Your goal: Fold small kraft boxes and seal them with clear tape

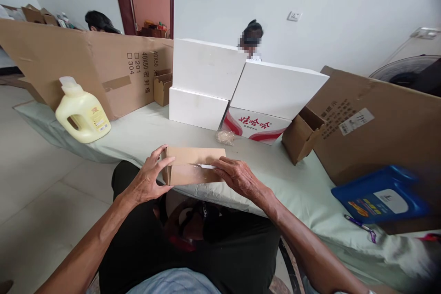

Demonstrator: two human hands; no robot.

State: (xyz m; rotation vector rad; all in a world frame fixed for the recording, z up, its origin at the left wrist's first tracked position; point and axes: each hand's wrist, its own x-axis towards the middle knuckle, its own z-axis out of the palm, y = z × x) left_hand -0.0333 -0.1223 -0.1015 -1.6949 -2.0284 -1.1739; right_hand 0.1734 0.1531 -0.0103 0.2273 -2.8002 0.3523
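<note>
A small brown cardboard box lies at the near edge of the table, its seam covered by clear tape. My left hand grips the box's left end, thumb on the front and fingers over the top. My right hand lies on the box's right part, fingers stretched flat and pressing along the taped seam. A tape roll rests in my lap below the box, partly hidden.
A yellow detergent jug stands at the left, a blue jug lies at the right. White foam boxes, an open small carton and big cardboard sheets ring the table. A small plastic-wrapped bundle lies mid-table. Two people sit behind.
</note>
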